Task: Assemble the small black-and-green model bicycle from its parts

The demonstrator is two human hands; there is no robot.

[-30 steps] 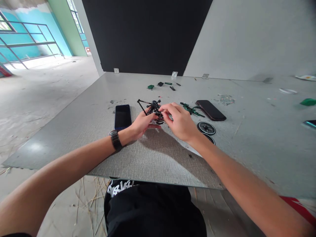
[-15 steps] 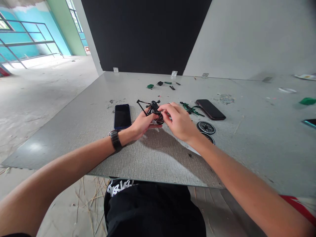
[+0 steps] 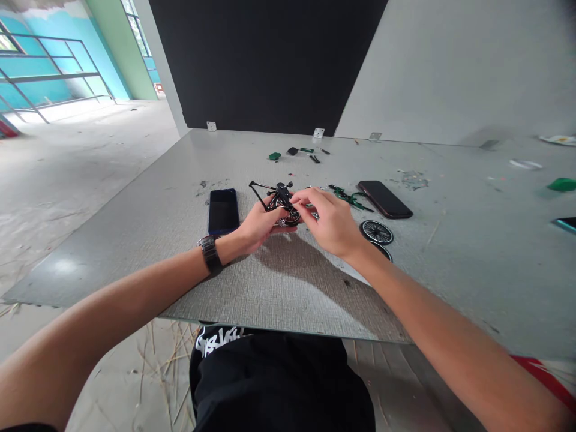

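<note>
A small black model bicycle frame [image 3: 274, 196] sits between my two hands over the grey board [image 3: 279, 282]. My left hand [image 3: 257, 226], with a dark watch at the wrist, grips the frame from below and the left. My right hand [image 3: 332, 221] pinches a part at the frame's right end, fingers curled together. What the fingertips hold is too small to name. Two small spoked wheels [image 3: 376, 232] lie just right of my right hand. A green frame piece [image 3: 348, 197] lies beyond my right hand.
A dark blue phone [image 3: 223, 211] lies left of my left hand and a black phone [image 3: 384, 199] to the right. Small green and black parts [image 3: 294, 153] are scattered near the far edge by the black wall panel. More green items [image 3: 561, 184] lie far right.
Both hands keep hold of the model frame in nearly the same spot. My right fingers have shifted slightly along its right end.
</note>
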